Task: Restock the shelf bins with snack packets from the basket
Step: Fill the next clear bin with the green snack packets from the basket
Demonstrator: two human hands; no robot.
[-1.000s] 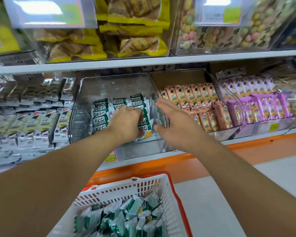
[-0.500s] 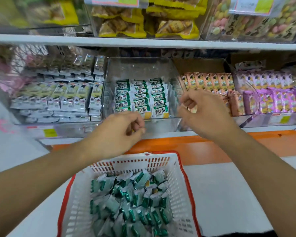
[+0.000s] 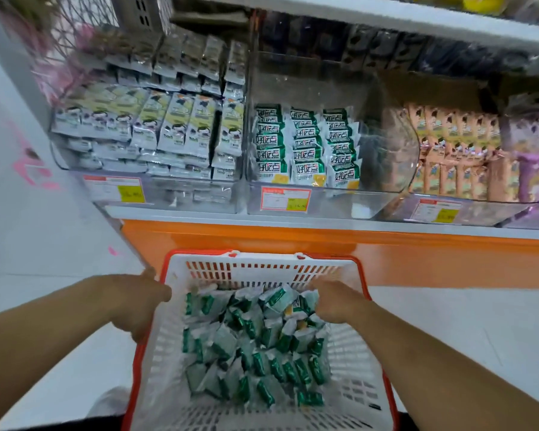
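White plastic lattice basket with an orange rim (image 3: 349, 390) sits on the floor below the shelf, holding a loose heap of small green-and-white foil snack packets (image 3: 255, 349). Packets look light, soft, crinkly and probably slippery; judged best pinched at a sealed end or scooped several at once, not squeezed, since the contents may crumble. Right hand (image 3: 336, 301) is down inside the basket at its far right corner, on top of the pile; its fingers appear curled into the upper packets, but whether one is actually gripped cannot be told, as the fingertips are hidden. Left hand (image 3: 143, 301) is at the basket's left rim near the far corner, fingers curled loosely; it seems to hold nothing, though contact with the rim is unclear. Above the basket, the clear plastic shelf bin (image 3: 311, 200) carries three neat rows of the same green-and-white packets (image 3: 305, 147), with free room on its right side.
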